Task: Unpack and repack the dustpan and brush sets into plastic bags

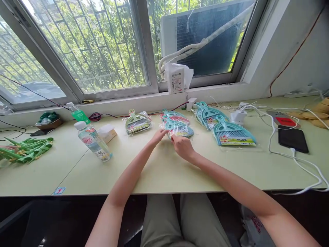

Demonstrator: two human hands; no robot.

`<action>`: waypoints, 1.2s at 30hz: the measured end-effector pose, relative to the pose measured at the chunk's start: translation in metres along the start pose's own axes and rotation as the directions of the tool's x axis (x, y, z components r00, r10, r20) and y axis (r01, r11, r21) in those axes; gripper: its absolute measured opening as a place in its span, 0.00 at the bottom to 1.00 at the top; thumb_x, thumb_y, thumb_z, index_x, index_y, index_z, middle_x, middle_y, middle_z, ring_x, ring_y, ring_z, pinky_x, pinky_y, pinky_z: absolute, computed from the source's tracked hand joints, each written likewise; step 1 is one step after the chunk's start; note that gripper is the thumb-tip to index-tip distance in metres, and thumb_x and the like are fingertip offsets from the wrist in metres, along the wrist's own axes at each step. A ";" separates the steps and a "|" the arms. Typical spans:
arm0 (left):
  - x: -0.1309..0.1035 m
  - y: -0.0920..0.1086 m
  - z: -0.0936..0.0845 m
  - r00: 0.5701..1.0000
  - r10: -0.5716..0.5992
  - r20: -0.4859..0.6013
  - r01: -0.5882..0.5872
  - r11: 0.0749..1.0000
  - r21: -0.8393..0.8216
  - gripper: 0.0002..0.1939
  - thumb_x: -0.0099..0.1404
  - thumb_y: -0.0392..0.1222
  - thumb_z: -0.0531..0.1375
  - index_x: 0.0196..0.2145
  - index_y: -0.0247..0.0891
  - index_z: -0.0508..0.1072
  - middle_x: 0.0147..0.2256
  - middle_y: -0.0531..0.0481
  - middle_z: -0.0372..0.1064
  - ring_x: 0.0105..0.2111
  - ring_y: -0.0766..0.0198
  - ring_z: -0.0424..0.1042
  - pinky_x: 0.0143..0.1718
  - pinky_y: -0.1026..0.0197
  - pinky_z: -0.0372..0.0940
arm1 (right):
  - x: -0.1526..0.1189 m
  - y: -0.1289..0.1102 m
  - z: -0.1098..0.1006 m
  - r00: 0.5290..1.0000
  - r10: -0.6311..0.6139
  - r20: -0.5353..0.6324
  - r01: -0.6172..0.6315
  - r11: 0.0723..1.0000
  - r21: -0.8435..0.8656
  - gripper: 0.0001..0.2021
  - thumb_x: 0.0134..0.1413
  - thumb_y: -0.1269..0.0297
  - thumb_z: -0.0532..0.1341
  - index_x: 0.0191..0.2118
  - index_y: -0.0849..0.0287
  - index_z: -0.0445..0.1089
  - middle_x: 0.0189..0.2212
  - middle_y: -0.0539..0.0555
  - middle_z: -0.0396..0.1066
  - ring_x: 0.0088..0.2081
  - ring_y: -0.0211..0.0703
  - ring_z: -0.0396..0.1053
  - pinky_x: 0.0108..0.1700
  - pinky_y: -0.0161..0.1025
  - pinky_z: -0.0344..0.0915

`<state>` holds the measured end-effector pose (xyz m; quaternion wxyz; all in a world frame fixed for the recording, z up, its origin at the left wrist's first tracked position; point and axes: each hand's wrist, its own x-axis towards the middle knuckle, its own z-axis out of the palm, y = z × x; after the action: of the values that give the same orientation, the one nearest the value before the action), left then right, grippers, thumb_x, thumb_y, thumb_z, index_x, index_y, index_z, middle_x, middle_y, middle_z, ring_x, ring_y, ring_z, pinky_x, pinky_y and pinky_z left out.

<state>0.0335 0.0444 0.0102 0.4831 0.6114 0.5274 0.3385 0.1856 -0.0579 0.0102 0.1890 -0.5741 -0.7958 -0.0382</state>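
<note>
A teal mini dustpan-and-brush set [181, 130] in a clear plastic bag lies in the middle of the table, overlapping a red set [180, 117] behind it. My left hand [159, 136] is at its near left edge, fingers closed on the wrapping. My right hand [183, 145] is closed at the front edge of the same bag, thumb and forefinger pinched on it. To the left sits a green bagged set [138, 122]. On the right lie more teal sets, one nearer [233, 133] and others behind [209, 115].
A clear water bottle [94, 142], a green-labelled bottle [78, 113] and a tissue box [109, 133] stand left, near green plastic pieces [28, 151] touched by another person's hand. A black phone [293, 139] with white cables [272, 140] lies right. A window [102, 44] runs behind.
</note>
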 end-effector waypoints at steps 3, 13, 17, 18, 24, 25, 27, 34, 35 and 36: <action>-0.011 0.004 -0.006 0.996 0.013 0.084 0.001 0.986 -0.167 0.13 0.56 0.48 0.64 0.34 0.37 0.69 0.30 0.50 0.71 0.26 0.67 0.68 0.27 0.64 0.64 | -0.003 -0.003 0.007 0.995 -0.080 -0.066 0.081 0.997 0.003 0.15 0.67 0.68 0.46 0.47 0.62 0.69 0.35 0.61 0.76 0.38 0.49 0.72 0.39 0.39 0.57; -0.025 -0.001 -0.030 0.967 0.229 0.108 -0.143 0.847 -0.513 0.31 0.54 0.38 0.63 0.56 0.42 0.63 0.45 0.48 0.74 0.34 0.63 0.77 0.48 0.48 0.70 | 0.014 0.033 0.025 0.946 0.276 -0.170 -0.036 0.610 0.791 0.21 0.63 0.46 0.51 0.33 0.58 0.68 0.31 0.56 0.74 0.35 0.45 0.72 0.39 0.40 0.67; -0.025 -0.011 -0.033 0.939 0.222 0.261 -0.095 0.900 -0.425 0.32 0.54 0.38 0.65 0.57 0.42 0.64 0.49 0.45 0.73 0.41 0.58 0.76 0.50 0.45 0.69 | 0.024 0.052 0.035 0.889 0.459 0.018 -0.105 0.165 0.981 0.17 0.50 0.48 0.65 0.37 0.57 0.67 0.32 0.52 0.74 0.36 0.43 0.74 0.44 0.42 0.72; -0.026 -0.013 -0.033 0.931 0.212 0.296 -0.086 0.918 -0.388 0.32 0.53 0.38 0.66 0.56 0.42 0.65 0.50 0.44 0.73 0.44 0.57 0.75 0.50 0.45 0.69 | 0.026 0.055 0.037 0.868 0.494 0.053 -0.103 0.075 0.992 0.17 0.48 0.51 0.67 0.38 0.56 0.66 0.33 0.51 0.74 0.37 0.42 0.74 0.47 0.43 0.72; -0.026 -0.016 -0.031 0.882 0.144 0.449 0.012 0.945 -0.326 0.24 0.60 0.52 0.64 0.51 0.38 0.72 0.51 0.40 0.73 0.49 0.53 0.74 0.55 0.46 0.65 | 0.025 0.061 0.040 0.853 0.495 0.166 -0.100 -0.157 0.982 0.20 0.46 0.62 0.68 0.43 0.51 0.59 0.36 0.46 0.75 0.39 0.40 0.76 0.47 0.44 0.74; -0.025 -0.016 -0.031 0.889 0.144 0.435 0.022 0.935 -0.354 0.23 0.61 0.54 0.63 0.49 0.36 0.73 0.49 0.40 0.74 0.48 0.53 0.74 0.55 0.46 0.65 | 0.025 0.061 0.039 0.862 0.480 0.165 -0.093 -0.171 0.981 0.21 0.46 0.62 0.68 0.44 0.50 0.58 0.36 0.46 0.75 0.38 0.40 0.76 0.47 0.44 0.74; -0.024 -0.015 -0.029 0.914 0.152 0.376 0.019 0.910 -0.415 0.22 0.62 0.55 0.62 0.46 0.35 0.74 0.45 0.40 0.75 0.46 0.55 0.75 0.54 0.48 0.66 | 0.023 0.059 0.038 0.886 0.438 0.153 -0.076 -0.188 0.979 0.23 0.46 0.61 0.68 0.46 0.48 0.57 0.37 0.45 0.76 0.39 0.40 0.76 0.46 0.45 0.75; -0.008 -0.015 -0.023 0.998 0.053 -0.042 -0.067 0.805 -0.590 0.14 0.66 0.52 0.60 0.38 0.37 0.71 0.30 0.51 0.74 0.30 0.66 0.73 0.37 0.61 0.71 | 0.022 0.046 0.030 0.912 0.382 0.151 -0.084 -0.187 0.979 0.20 0.45 0.63 0.69 0.45 0.51 0.63 0.39 0.48 0.77 0.41 0.43 0.76 0.46 0.47 0.75; -0.004 -0.015 -0.029 0.994 0.027 -0.106 -0.084 0.805 -0.588 0.13 0.67 0.51 0.59 0.38 0.37 0.71 0.30 0.51 0.73 0.30 0.66 0.73 0.36 0.62 0.70 | 0.022 0.045 0.028 0.918 0.361 0.168 -0.105 -0.188 0.977 0.20 0.44 0.64 0.69 0.44 0.52 0.64 0.38 0.49 0.77 0.40 0.43 0.77 0.45 0.47 0.75; 0.000 -0.015 -0.038 0.987 0.011 -0.159 -0.102 0.807 -0.582 0.13 0.68 0.50 0.57 0.38 0.37 0.70 0.30 0.51 0.73 0.30 0.67 0.74 0.35 0.64 0.70 | 0.023 0.045 0.025 0.924 0.336 0.182 -0.124 -0.188 0.974 0.21 0.43 0.65 0.70 0.43 0.52 0.64 0.37 0.49 0.77 0.39 0.44 0.77 0.45 0.47 0.76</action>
<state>-0.0062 0.0531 0.0075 0.5977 0.4206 0.4128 0.5435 0.2151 -0.0149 -0.0125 0.6129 -0.3639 -0.4150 0.5654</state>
